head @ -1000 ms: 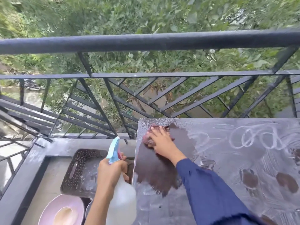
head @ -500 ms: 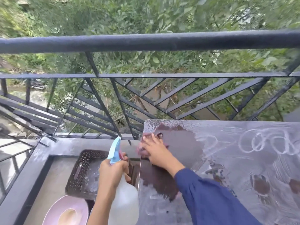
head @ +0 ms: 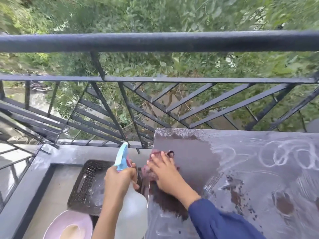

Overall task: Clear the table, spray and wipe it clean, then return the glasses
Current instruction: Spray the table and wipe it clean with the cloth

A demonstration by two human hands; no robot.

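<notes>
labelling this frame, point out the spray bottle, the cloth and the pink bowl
spray bottle (head: 133,209): head view, its translucent body
cloth (head: 154,154): head view, edge beyond the fingertips
pink bowl (head: 57,221): head view, its left rim

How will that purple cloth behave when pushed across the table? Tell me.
The crumpled purple cloth looks soft and floppy: it bunches under the flat right hand, so it will likely fold, not slide stiffly. It is probably damp and draggy, since the dark tabletop is smeared with foam.

An outdoor home balcony is shown: a dark metal railing (head: 155,42) is seen above green foliage (head: 155,14), beside a low concrete ledge (head: 34,169) and a desk (head: 259,169).
</notes>
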